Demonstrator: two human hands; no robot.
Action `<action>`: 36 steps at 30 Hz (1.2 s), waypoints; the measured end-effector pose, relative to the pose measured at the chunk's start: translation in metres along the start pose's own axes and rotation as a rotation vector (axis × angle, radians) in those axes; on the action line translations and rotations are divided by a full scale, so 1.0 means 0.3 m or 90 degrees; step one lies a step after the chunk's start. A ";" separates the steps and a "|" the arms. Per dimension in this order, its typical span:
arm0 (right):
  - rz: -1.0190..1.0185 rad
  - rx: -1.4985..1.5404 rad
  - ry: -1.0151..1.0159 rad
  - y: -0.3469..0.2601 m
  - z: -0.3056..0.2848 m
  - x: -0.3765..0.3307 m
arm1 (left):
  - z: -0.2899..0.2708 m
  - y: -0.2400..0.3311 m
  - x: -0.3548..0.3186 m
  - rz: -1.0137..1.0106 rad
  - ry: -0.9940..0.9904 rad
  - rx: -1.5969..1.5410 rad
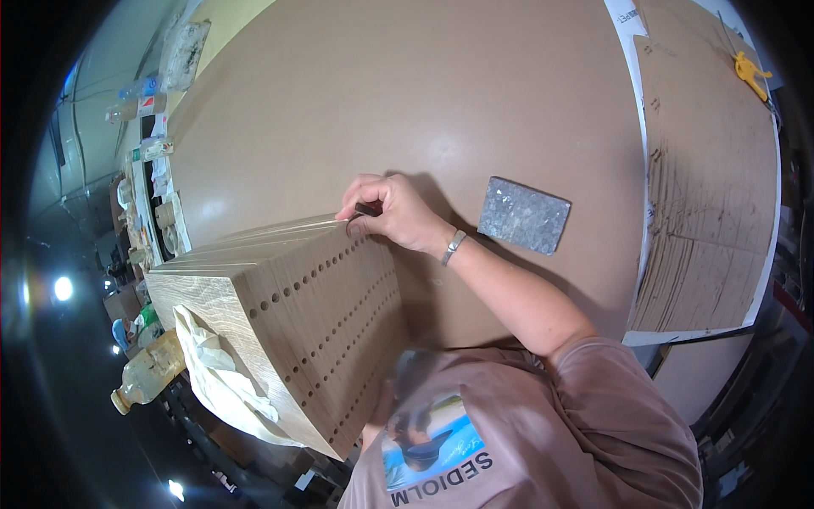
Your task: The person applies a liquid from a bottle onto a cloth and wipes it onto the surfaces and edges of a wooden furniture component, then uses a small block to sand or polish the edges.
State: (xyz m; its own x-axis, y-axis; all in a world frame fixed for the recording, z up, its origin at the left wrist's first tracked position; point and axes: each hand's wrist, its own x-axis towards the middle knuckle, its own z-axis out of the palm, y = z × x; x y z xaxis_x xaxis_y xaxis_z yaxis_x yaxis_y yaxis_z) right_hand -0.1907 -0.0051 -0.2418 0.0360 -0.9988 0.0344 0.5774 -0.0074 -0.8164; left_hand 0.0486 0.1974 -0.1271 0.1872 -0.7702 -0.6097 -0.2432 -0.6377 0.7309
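My right hand (393, 212), a metal band at its wrist, is closed around a short dark tool (366, 209); its exact kind is hidden by the fingers. The hand meets the far top corner of a stack of wood-grain boards (318, 297). Rows of small round holes run along the face turned toward me. Of my left arm, only a bit of skin (371, 434) shows between the boards and my shirt; the left hand itself is out of sight.
A grey speckled stone block (524, 215) lies on the brown tabletop (407, 102) right of my hand. A white cloth (212, 365) and a yellowish plastic bottle (148, 373) are at the stack's left end. Worn cardboard (704, 204) covers the right side, with a yellow-handled tool (751, 75) beyond.
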 end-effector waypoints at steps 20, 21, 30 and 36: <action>-0.048 0.010 0.005 -0.055 0.020 -0.008 | -0.022 -0.038 0.017 0.055 0.010 0.019; -0.057 0.014 -0.016 -0.057 0.029 -0.001 | -0.026 -0.039 0.020 0.057 0.009 0.020; -0.017 -0.013 -0.078 -0.073 0.022 0.042 | -0.052 -0.079 0.024 0.106 0.006 0.024; -0.094 0.026 -0.098 -0.094 0.048 0.070 | -0.046 -0.063 0.008 0.087 0.011 0.031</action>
State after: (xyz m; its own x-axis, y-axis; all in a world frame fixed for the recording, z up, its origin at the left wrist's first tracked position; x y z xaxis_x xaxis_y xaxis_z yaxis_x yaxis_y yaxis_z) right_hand -0.1945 -0.0252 -0.2098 0.0713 -0.9674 0.2428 0.6178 -0.1483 -0.7722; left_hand 0.0667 0.2074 -0.1383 0.1657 -0.8499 -0.5002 -0.3127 -0.5263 0.7907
